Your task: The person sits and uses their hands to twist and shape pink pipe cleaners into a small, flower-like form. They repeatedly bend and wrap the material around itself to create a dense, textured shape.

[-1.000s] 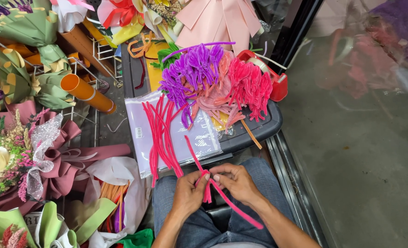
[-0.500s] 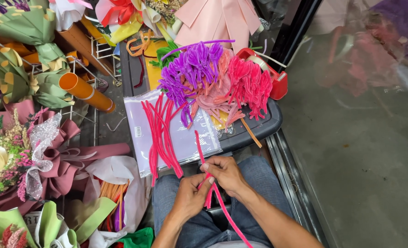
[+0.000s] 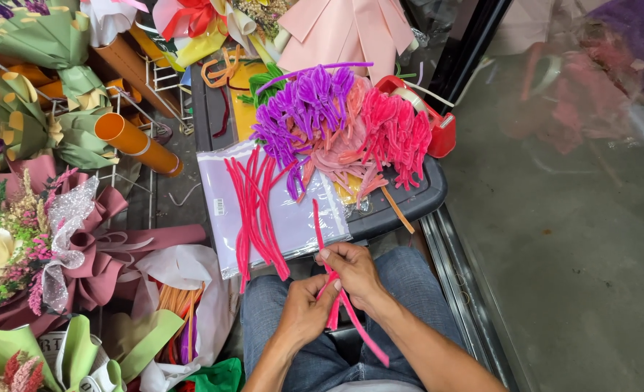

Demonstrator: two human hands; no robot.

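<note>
We are holding a fuzzy hot-pink pipe cleaner point(image 3: 340, 294) over our lap, and both hands are closing on it: the left hand point(image 3: 304, 312) is pinching the lower bend, while the right hand point(image 3: 352, 268) is gripping the upper stretch, fingers curled tight around the stem. One end is pointing up toward the worktop, the other is trailing down past our jeans.

Just ahead, a loose bundle of matching pink pipe cleaners point(image 3: 255, 214) is lying on a pale lilac plastic sleeve point(image 3: 300, 225), which is resting on the dark grey plastic tray point(image 3: 423, 196) serving as our worktop. Behind that, finished purple and pink twisted pipe-cleaner flowers point(image 3: 343, 120) are piling up, with a red tape dispenser point(image 3: 438, 123) at the tray's right edge. Wrapped paper bouquets point(image 3: 39, 239) are crowding the left side.

We are judging that the wire could kink in the wrong spot if our grip slips. The trailing end looks likely to snag on our jeans, and the sleeve, overhanging the tray's near edge, could slide off with the bundle.
</note>
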